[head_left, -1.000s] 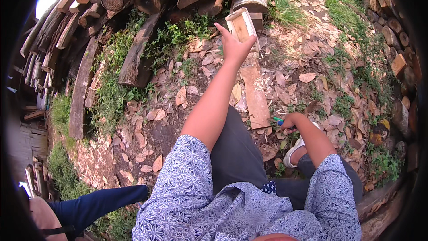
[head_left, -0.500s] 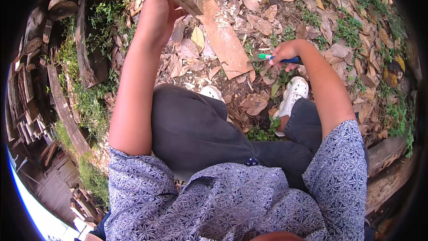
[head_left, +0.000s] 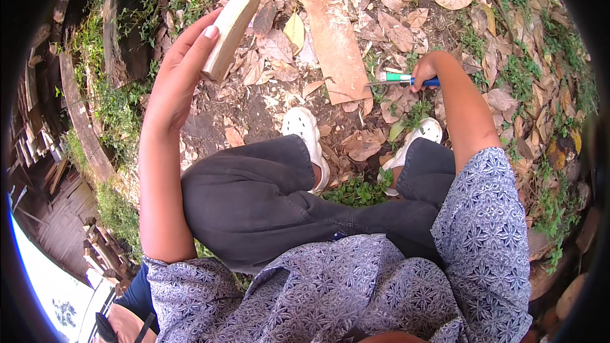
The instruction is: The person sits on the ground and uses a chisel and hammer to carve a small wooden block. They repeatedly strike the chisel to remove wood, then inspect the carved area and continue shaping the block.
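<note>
Up at the left, my left hand (head_left: 178, 70) grips a pale block of wood (head_left: 236, 28), its thumb lying along the near side. The block stands tilted, its far end toward the upper right. On the other side, my right hand (head_left: 424, 71) is closed round the blue part of a slim hand tool (head_left: 398, 77). The tool has a green front section and a thin metal end pointing left; whether it is a chisel or a knife I cannot tell. That metal end appears over or beside the lower right corner of a flat brown board (head_left: 337, 51) on the ground.
Dry leaves (head_left: 362, 143), pale wood shavings and small green plants cover the ground. My white clogs (head_left: 304, 124) stand below the board. Stacked logs (head_left: 114, 32) line the left side. At the lower left edge, part of another person (head_left: 130, 317) shows.
The view has shifted. My left hand has come lower and left with the wood block, now showing its long side. My right hand still holds the tool near the board's corner.
</note>
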Demonstrator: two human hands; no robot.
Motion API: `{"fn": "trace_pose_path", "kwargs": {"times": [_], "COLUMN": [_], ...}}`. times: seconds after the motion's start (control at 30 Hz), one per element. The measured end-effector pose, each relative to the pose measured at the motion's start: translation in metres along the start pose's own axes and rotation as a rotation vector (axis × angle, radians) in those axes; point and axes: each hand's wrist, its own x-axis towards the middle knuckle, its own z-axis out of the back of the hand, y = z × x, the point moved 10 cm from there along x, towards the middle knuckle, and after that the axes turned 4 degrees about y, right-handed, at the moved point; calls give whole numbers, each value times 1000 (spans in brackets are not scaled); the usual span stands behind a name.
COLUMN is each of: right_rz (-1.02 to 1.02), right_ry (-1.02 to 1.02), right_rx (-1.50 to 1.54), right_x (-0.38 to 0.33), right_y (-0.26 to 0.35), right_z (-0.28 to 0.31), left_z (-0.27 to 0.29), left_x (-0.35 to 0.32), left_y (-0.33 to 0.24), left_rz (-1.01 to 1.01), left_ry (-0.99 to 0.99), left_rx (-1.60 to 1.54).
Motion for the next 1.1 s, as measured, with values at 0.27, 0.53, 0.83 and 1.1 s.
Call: {"fn": "trace_pose_path", "kwargs": {"times": [0.27, 0.53, 0.83, 1.1], "right_rz": [71, 101, 271, 345], "right_ry": [-486, -731, -894, -570], "right_rx": [-113, 6, 322, 671], "right_x": [-12, -8, -49, -9], "right_y": [4, -16, 14, 42], "right_z": [-4, -45, -38, -89], "left_z": [13, 9, -22, 1], "left_x": [-57, -65, -78, -89], "left_y": [-41, -38, -24, 0], "left_rz": [-286, -243, -101, -29], "left_ry": [-98, -47, 104, 117], "left_rx": [44, -55, -49, -58]}}
